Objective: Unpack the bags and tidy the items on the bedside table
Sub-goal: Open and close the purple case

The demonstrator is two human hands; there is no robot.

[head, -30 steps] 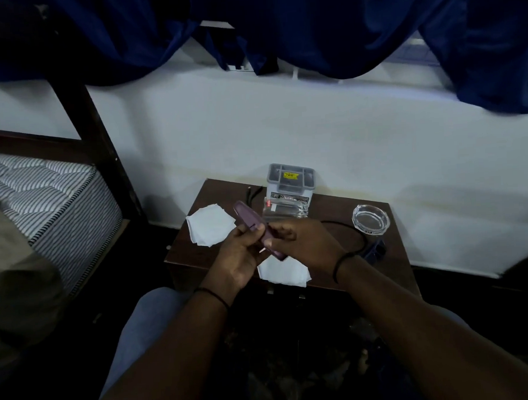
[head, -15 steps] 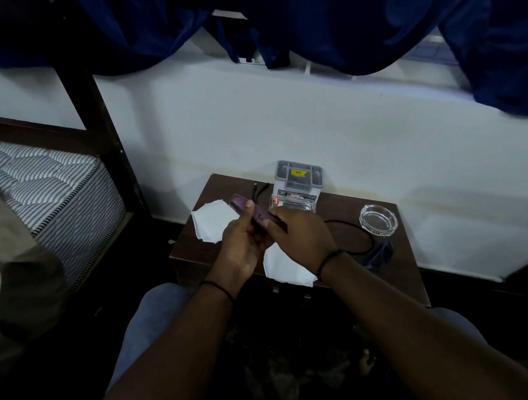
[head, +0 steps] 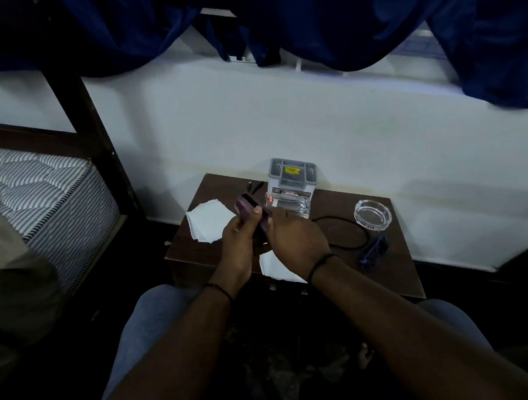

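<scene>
Both hands meet above the brown bedside table [head: 392,272]. My left hand [head: 239,244] and my right hand [head: 298,239] grip a slim purple case [head: 247,205] between them, its far end tilted up and to the left. White paper sheets [head: 210,222] lie on the table's left part, and another white sheet [head: 275,268] lies at the front edge under my right wrist. A grey plastic organiser box [head: 292,178] with a yellow label stands at the back of the table.
A glass ashtray [head: 372,215] sits at the right, a black cable [head: 347,232] loops beside it, and a small blue object [head: 374,250] lies near the right front. A striped mattress [head: 42,193] and a grey-green bag [head: 12,274] are at the left. Blue curtains [head: 323,22] hang above.
My hands have shifted slightly along the purple case and closed tighter together. The camera has tilted a little, so the table sits lower in view.
</scene>
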